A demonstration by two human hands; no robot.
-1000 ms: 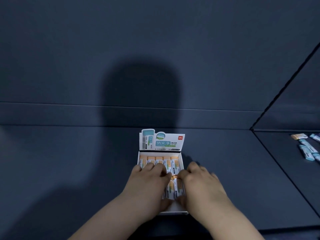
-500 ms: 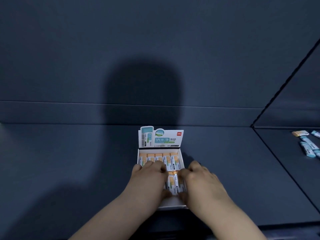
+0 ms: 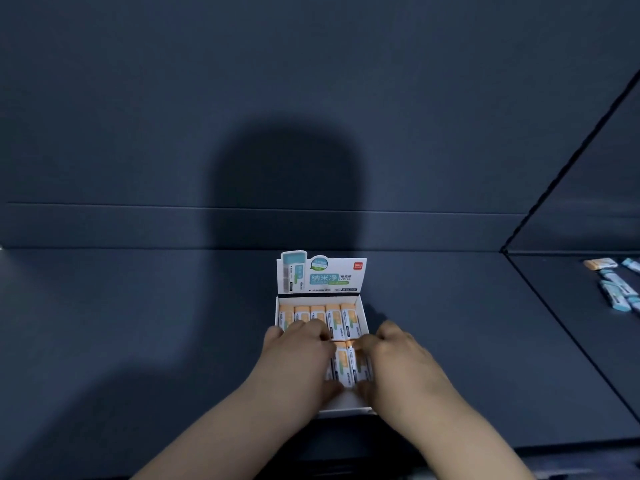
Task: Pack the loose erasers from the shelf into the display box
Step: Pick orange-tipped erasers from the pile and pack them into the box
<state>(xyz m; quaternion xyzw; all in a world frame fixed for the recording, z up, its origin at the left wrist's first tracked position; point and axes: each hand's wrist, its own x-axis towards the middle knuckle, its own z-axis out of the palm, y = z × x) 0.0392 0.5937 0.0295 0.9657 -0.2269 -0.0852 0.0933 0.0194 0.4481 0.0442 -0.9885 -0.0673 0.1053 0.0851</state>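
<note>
A white display box (image 3: 347, 404) with an upright printed header card (image 3: 322, 275) stands on the dark shelf (image 3: 138, 323). Its back row holds several orange-and-white erasers (image 3: 335, 317) lying side by side. My left hand (image 3: 298, 358) and right hand (image 3: 401, 365) lie over the front row. On each hand, curled fingers sit at the far ends and the thumb at the near ends of the front-row erasers (image 3: 344, 365). Only the middle ones show between my hands.
Loose blue-and-white erasers (image 3: 616, 287) and one orange eraser (image 3: 597, 264) lie on the neighbouring shelf section at the far right, beyond a dark seam. The shelf's back wall rises just behind the box. The shelf's front edge runs just below the box.
My hands have drawn slightly apart over the front row, so more of the middle erasers shows. The box stays in place.
</note>
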